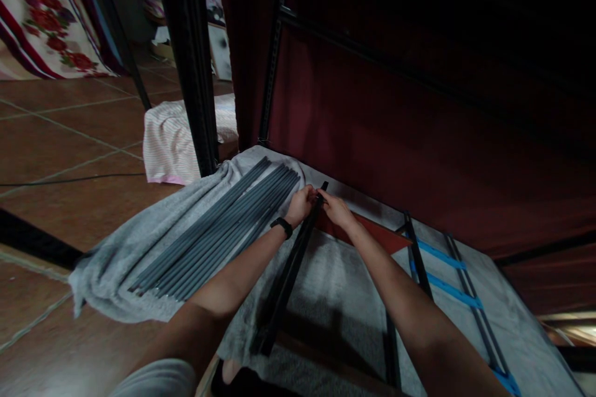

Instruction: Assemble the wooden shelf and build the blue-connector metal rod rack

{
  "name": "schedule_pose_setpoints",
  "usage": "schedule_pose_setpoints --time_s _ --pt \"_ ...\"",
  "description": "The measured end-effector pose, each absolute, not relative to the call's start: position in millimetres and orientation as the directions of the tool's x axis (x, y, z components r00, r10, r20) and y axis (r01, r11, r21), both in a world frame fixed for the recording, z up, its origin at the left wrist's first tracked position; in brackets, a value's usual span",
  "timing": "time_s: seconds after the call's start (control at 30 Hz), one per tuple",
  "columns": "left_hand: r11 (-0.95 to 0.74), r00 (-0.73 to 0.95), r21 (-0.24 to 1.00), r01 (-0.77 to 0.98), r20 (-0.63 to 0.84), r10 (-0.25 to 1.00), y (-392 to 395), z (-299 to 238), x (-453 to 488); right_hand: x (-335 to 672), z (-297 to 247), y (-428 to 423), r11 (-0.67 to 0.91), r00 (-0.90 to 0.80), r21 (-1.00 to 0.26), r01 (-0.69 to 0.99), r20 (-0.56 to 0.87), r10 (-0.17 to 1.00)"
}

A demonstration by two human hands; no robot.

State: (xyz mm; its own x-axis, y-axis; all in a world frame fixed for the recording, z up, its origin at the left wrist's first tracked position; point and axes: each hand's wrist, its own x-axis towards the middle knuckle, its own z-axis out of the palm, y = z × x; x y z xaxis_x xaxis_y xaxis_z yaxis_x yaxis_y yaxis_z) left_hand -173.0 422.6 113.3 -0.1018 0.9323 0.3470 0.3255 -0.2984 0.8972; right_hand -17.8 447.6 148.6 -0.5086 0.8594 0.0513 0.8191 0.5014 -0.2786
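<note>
A long black metal bar (288,273), part of a frame, slants away from me over the grey cloth. At its far end both my hands meet, with their fingertips close together. My left hand (300,203), with a black band on the wrist, is closed in a pinch at the bar's left side. From the right, my right hand (339,209) pinches at the same spot. Whatever small piece is between the fingers is too small to make out. Beyond the bar, a reddish-brown panel (372,232) lies between it and another black bar (419,254).
Several grey rods (218,229) lie side by side on a grey towel (116,260) at the left. Blue straps (447,288) cross dark bars on the right. Black uprights (186,62) and a dark red curtain (372,118) stand around the covered surface.
</note>
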Motion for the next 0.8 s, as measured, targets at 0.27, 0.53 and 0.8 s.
schedule_pose_setpoints --time_s 0.27,0.53,0.8 --pt "-0.299 -0.051 0.858 0.417 0.351 0.935 422.7 112.9 -175.1 -21.1 156.0 443.0 0.474 -0.488 -0.240 0.847 -0.002 0.873" --pt "-0.338 -0.037 0.824 0.455 0.397 0.917 422.7 106.0 -172.5 -20.4 153.7 443.9 0.492 -0.504 -0.230 0.840 0.008 0.864" --pt "-0.306 -0.002 0.815 0.492 0.352 0.936 418.0 109.6 -171.5 -20.0 154.8 443.5 0.485 -0.499 -0.226 0.845 -0.007 0.866"
